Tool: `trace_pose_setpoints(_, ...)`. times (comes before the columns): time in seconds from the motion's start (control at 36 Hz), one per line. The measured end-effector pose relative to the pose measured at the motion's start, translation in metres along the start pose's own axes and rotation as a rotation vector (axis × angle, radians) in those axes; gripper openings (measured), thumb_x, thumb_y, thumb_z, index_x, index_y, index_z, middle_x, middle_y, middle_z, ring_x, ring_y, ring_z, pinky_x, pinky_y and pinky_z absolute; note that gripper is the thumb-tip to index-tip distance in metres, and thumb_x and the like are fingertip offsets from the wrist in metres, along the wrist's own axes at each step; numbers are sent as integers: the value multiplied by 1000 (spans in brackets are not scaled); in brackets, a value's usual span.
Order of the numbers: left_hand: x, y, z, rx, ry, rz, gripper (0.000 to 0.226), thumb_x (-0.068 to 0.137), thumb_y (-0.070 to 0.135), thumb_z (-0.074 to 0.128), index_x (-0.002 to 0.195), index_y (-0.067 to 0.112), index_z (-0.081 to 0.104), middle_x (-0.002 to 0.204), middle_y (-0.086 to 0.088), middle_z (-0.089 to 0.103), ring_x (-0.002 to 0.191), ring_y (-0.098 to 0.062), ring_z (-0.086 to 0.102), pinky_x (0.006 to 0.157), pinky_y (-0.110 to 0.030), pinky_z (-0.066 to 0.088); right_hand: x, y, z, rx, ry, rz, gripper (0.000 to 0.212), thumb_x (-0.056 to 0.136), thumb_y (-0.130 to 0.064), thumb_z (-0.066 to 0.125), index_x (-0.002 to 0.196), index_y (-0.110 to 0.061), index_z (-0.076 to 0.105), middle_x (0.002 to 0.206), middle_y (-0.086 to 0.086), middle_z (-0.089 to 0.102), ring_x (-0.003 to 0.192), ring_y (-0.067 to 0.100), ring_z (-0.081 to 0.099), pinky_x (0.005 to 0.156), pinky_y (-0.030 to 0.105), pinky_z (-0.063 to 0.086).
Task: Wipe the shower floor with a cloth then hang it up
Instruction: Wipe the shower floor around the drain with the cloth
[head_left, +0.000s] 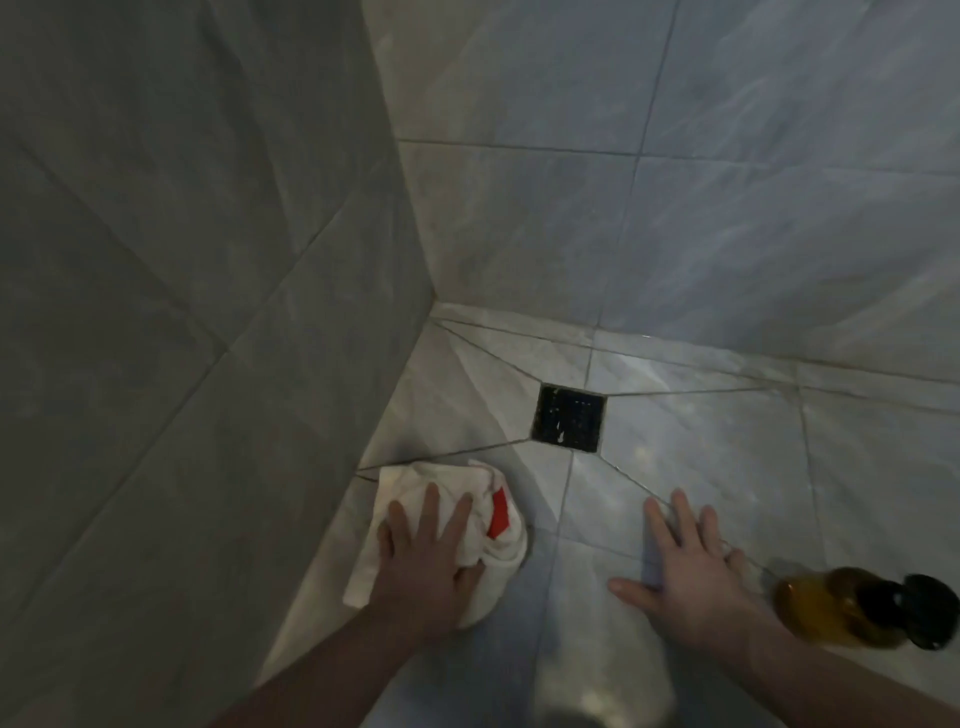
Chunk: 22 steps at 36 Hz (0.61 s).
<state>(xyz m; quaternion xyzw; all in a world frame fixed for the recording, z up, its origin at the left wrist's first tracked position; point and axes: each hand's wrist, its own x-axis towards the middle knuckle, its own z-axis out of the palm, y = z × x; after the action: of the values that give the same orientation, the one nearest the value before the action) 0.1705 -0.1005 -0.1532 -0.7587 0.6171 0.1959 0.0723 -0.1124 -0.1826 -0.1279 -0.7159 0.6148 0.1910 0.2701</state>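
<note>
A white cloth (415, 486) with a red patch lies crumpled on the grey tiled shower floor (701, 441), close to the left wall. My left hand (426, 556) presses flat on top of the cloth, fingers spread and pointing away from me. My right hand (685, 561) rests palm down on the bare tiles to the right, fingers apart, holding nothing.
A square black drain (569, 418) sits in the floor just beyond both hands. An amber bottle with a dark cap (841, 613) lies on the tiles right of my right hand. Tiled walls (182, 312) meet in a corner behind the drain.
</note>
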Motion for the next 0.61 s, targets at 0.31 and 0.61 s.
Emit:
trace_pose_setpoints(0.31, 129, 14, -51, 52, -4, -35, 68, 95, 60, 30, 151, 44, -6, 162, 1, -12, 143, -49, 0, 114, -57, 10, 11, 4, 4, -24, -54, 33, 110, 83, -76, 47, 153, -27, -22, 156, 8, -38, 146, 41, -25, 117, 65, 8)
trace_pose_setpoints(0.61, 223, 34, -85, -67, -34, -142, 66, 96, 60, 31, 149, 48, -7, 161, 8, -16, 145, -46, -8, 115, -59, 0, 22, 8, 17, -48, -80, 36, 110, 84, -77, 40, 146, -27, -35, 144, 8, -54, 137, 44, -39, 114, 69, -1)
